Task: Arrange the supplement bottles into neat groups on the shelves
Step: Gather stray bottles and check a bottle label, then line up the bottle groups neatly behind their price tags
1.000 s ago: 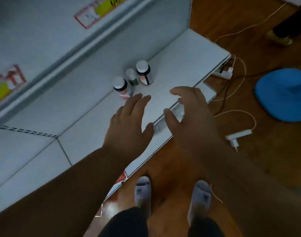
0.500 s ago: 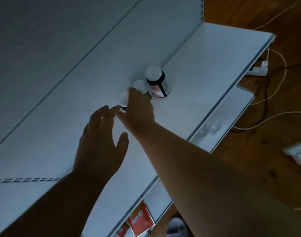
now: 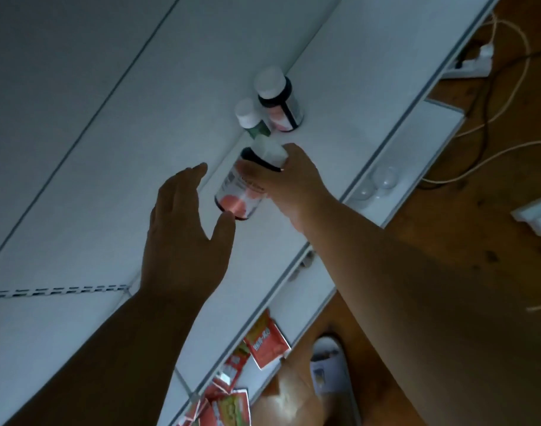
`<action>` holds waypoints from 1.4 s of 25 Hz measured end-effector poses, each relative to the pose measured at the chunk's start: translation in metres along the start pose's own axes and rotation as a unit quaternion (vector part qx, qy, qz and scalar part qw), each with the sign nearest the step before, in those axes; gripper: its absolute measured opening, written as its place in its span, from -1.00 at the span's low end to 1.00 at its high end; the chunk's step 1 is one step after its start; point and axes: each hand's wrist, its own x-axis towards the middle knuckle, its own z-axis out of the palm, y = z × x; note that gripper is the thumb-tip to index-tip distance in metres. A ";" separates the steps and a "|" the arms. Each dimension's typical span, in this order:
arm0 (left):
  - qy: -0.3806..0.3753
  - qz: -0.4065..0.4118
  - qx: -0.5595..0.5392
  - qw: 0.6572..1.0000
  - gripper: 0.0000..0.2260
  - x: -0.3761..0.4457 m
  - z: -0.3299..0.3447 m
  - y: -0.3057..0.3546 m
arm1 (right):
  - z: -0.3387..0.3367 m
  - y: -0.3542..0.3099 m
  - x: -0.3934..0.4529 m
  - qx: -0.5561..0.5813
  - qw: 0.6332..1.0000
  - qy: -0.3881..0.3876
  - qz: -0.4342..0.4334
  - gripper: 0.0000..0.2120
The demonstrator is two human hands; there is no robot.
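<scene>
right hand [image 3: 297, 182]: gripping the tilted bottle [image 3: 247, 182] near its neck, fingers wrapped just under the white cap; arm comes in from lower right.
left hand [image 3: 183, 229]: released, fingers straight and loosely spread, palm facing the tilted bottle; thumb tip sits right at the bottle's base, contact cannot be told.
tilted bottle: dark body, white cap, white label with a red-pink patch; leaning with the cap up and to the right, base down-left, over the middle of the white shelf [image 3: 340, 124]. Whether the base touches the shelf is unclear.
small bottle [image 3: 250, 118]: white cap, green label, upright on the shelf at the back panel [image 3: 109, 87], just behind the tilted bottle's cap.
large bottle [image 3: 278, 101]: white cap, dark body, pink-and-white label, upright, just right of the small bottle; touching or not is hard to tell.
lower shelf [image 3: 422, 139]: sticks out below the front edge, two clear round domes [image 3: 376, 186] on it.
red packets [image 3: 263, 342]: scattered further down under the shelf edge, some with green-yellow print.
floor [image 3: 478, 210]: wood, with white cables [image 3: 478, 155], a power strip [image 3: 475, 61] at upper right, a white plug block [image 3: 536, 216] at right edge.
foot: white slipper [image 3: 330, 367] visible below the right forearm.
lighting: dim, label print unreadable.
</scene>
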 end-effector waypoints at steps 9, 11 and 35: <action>-0.060 0.019 -0.079 0.995 -0.45 -0.132 -0.145 0.147 | -0.035 -0.229 -0.229 0.253 0.923 0.027 0.290 -0.57; -0.053 0.020 -0.111 0.992 -0.43 -0.154 -0.188 0.174 | -0.024 -0.281 -0.259 0.207 0.936 -0.005 0.286 -0.56; 0.248 -0.003 -0.051 0.967 -0.55 -0.199 -0.423 -0.063 | 0.342 -0.335 -0.254 -0.173 0.967 -0.186 0.036 -0.63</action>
